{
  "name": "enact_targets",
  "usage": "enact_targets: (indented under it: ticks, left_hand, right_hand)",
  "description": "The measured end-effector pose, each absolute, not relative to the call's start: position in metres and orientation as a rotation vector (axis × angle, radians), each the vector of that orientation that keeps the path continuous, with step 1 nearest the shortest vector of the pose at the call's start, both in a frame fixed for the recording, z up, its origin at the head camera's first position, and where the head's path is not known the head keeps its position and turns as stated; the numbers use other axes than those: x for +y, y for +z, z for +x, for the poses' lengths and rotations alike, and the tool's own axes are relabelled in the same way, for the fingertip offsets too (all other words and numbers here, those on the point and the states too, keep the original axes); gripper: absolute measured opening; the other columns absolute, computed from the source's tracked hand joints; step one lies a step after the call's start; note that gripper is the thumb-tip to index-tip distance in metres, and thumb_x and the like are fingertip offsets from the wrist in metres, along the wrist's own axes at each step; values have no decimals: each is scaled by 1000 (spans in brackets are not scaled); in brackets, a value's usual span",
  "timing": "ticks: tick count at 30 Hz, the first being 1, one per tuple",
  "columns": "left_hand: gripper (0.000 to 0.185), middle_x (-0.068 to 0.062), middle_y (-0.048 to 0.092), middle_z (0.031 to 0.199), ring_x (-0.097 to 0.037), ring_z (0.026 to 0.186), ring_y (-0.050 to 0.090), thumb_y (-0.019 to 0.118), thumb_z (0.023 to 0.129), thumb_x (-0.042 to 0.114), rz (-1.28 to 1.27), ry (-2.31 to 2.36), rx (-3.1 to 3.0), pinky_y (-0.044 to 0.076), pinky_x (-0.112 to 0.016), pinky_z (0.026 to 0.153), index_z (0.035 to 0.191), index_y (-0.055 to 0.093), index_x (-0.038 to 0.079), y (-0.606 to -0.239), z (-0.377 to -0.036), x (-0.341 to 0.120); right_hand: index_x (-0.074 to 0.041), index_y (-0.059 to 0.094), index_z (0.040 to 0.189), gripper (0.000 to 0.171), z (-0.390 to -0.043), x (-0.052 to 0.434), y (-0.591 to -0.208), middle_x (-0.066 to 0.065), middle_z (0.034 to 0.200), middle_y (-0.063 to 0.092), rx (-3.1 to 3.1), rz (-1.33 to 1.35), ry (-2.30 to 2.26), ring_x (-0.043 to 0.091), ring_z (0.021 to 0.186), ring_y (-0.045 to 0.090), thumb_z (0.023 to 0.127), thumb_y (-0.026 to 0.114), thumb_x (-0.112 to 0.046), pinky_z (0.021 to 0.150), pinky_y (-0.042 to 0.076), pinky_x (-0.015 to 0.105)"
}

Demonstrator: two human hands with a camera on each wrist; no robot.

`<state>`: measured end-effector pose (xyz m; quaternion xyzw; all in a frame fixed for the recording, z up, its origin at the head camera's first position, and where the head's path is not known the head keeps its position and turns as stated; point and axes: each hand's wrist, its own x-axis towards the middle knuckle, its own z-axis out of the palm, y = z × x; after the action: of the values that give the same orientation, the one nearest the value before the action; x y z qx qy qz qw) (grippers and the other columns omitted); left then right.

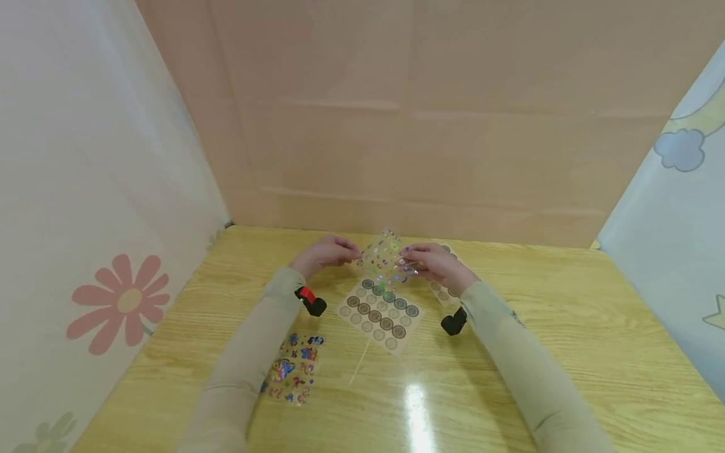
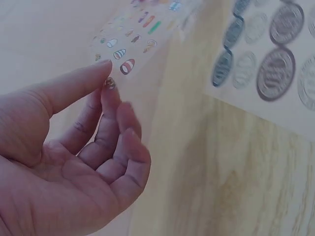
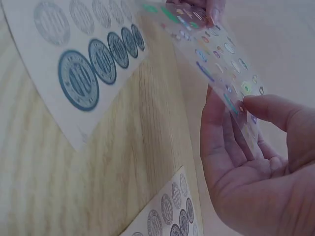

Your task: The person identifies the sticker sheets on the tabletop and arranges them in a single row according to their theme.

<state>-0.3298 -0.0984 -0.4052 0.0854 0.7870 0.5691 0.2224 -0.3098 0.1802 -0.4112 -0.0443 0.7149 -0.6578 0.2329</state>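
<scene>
Clear sticker sheet (image 1: 386, 258) pinched between left hand (image 1: 324, 254), right hand (image 1: 435, 263), above table (image 1: 566, 327)

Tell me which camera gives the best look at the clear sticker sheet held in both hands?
The right wrist view: the clear sticker sheet fills it, tiny stickers sharp, right hand pinching it. The left wrist view shows only a blurred corner at the left hand. The head view shows it small.

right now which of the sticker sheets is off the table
The clear sheet of small shiny stickers, pinched at its edges between the left hand and right hand. The round-seal sheet and the cartoon sheet both lie flat on the table.
</scene>
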Motion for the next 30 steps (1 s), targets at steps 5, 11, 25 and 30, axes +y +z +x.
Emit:
enact_targets:
  ticks: [5, 11, 25, 30]
  left_hand:
    - [25, -18, 65, 105, -40, 110, 57, 68, 90, 11, 296, 1681, 2033, 43, -50, 100, 108, 62, -4, -398, -327, -104]
    - [27, -20, 66, 106, -36, 104, 62, 64, 92, 7, 254, 1757, 1935, 45, -50, 97, 114, 59, -8, -393, -316, -106]
    - [16, -17, 68, 96, -26, 88, 68, 63, 92, 4, 153, 1802, 1915, 56, -42, 83, 104, 59, -6, -409, -258, -118]
    - [19, -16, 68, 95, -26, 86, 68, 66, 90, 5, 130, 1794, 1896, 57, -39, 80, 104, 59, -6, -415, -239, -124]
  right_hand:
    - [4, 56, 111, 22, -299, 177, -408, 8, 94, 61, 1932, -91, -1841, 20, 86, 60, 97, 57, -12, 83, 53, 36]
    - [3, 58, 107, 18, -283, 173, -408, 10, 95, 60, 1929, -171, -1799, 21, 83, 57, 98, 55, -12, 73, 54, 31]
    - [7, 54, 111, 21, -228, 157, -425, 12, 97, 70, 1757, -259, -1742, 22, 87, 68, 97, 52, -9, 81, 57, 35]
    - [5, 56, 107, 17, -209, 152, -431, 16, 102, 69, 1685, -277, -1730, 24, 90, 68, 97, 53, -9, 84, 56, 39]
